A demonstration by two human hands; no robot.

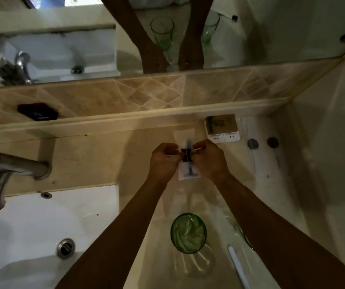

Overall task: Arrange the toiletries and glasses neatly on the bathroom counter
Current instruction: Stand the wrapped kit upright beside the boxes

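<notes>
Both my hands meet over the beige counter [96, 159] near the back ledge. My left hand [164, 160] and my right hand [208, 158] pinch a small clear packet [188, 174] that holds a dark toiletry item with a dark band across it. A green glass [188, 232] stands on the counter between my forearms. A second green glass [247, 238] is mostly hidden under my right forearm. A white toothbrush-like handle [238, 265] lies near the front.
A small square box [222, 127] sits on white packets by the back wall, with two wrapped long items [263, 151] to its right. The white sink [42, 232] and chrome tap [7, 174] are at the left. A mirror [271, 30] runs along the back.
</notes>
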